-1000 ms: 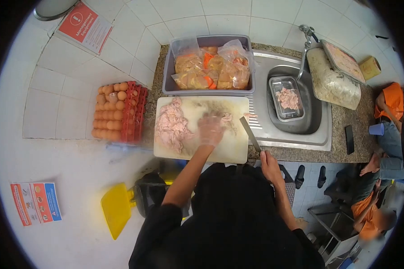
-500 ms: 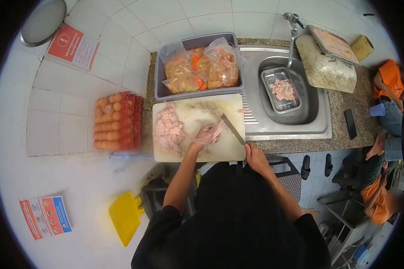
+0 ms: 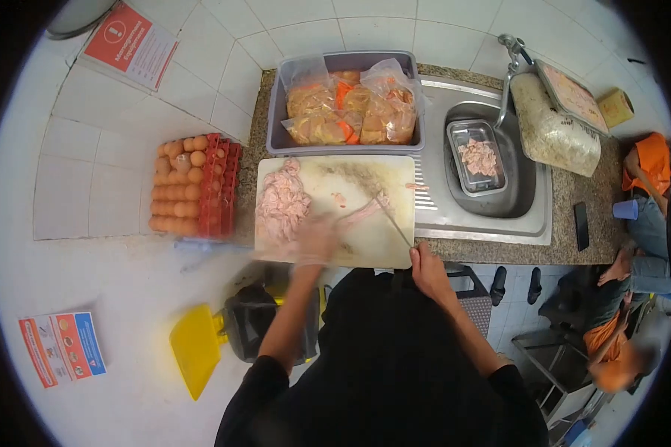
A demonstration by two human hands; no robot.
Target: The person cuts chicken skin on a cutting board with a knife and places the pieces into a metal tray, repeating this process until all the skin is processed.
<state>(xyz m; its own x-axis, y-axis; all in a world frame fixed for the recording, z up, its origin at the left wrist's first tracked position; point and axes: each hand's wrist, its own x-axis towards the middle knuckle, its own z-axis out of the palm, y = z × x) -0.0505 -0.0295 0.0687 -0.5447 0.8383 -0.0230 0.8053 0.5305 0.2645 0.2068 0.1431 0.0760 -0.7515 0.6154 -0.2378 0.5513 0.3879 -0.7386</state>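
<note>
Meat, pale pink and crumpled, lies heaped on the white rectangular board. Right hand has fingers curled around thin grey knife; left hand is blurred, its fingers I cannot tell.

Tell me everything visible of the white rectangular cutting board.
The white rectangular cutting board looks plastic, with rounded corners and greyish smears. It lies flat beside the steel sink, before a grey rectangular tub. A heap of pink, raw-looking meat and pink scraps rest on it; a thin-bladed knife reaches over it. Whether the blurred left hand touches it is unclear.
</note>
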